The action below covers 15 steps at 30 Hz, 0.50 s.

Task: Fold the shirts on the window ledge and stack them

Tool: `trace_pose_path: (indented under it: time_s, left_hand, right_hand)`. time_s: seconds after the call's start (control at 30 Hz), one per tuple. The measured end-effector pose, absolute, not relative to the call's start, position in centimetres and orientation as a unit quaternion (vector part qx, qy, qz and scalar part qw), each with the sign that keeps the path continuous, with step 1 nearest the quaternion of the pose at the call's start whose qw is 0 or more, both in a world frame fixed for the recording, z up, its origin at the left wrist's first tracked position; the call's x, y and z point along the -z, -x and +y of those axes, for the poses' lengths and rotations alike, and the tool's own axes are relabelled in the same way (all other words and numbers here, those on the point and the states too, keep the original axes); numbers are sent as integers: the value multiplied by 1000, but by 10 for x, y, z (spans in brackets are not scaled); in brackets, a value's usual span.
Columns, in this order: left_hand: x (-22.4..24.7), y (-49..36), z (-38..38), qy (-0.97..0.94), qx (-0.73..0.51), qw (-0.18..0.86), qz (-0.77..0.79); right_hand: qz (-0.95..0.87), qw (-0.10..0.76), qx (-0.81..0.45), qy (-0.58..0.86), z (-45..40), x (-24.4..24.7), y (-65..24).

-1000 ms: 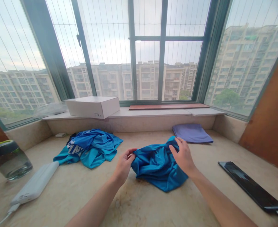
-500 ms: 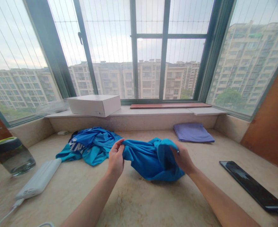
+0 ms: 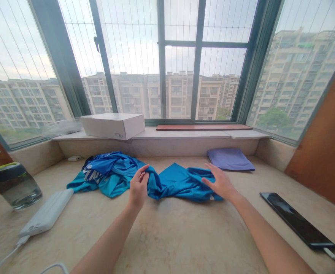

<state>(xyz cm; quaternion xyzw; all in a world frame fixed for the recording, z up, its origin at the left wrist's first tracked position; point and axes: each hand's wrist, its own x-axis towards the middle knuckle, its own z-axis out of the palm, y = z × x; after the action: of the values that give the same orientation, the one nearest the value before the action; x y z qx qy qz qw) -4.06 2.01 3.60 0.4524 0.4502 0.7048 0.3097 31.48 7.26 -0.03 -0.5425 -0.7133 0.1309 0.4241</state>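
Observation:
A crumpled teal-blue garment [image 3: 181,182] lies stretched sideways on the pale stone surface [image 3: 167,236]. My left hand [image 3: 138,186] pinches its left end between thumb and fingers, slightly raised. At the other end, my right hand [image 3: 220,182] is open, thumb and fingers apart, over the cloth's edge; a small white mark shows below it. Left of my left hand lies a bunched blue jersey [image 3: 107,171] with white lettering. I cannot tell whether the two cloths touch behind the hand.
A folded purple cloth [image 3: 230,159] rests at back right. On the right is a black phone [image 3: 298,220] with a cable. A white power bank [image 3: 47,213] and a water bottle [image 3: 16,186] stand left. On the sill sit a white box [image 3: 113,125] and a reddish board [image 3: 201,127].
My right hand has let go of the garment and opened. The garment's right part has dropped and flattened onto the surface. My left hand keeps its pinch.

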Motion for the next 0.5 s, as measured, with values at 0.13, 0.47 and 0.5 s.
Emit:
trace_pose_path:
  time_s: [0.13, 0.47, 0.5]
  left_hand:
    - [-30, 23, 7, -600, -600, 278, 449]
    - [1, 4, -1, -751, -429, 288, 411]
    - [6, 4, 2, -740, -439, 300, 411]
  right_hand:
    - [-806, 175, -81, 560, 60, 9, -293]
    - [-781, 475, -240, 326, 22, -17, -233]
    - [-807, 459, -254, 272, 13, -20, -225]
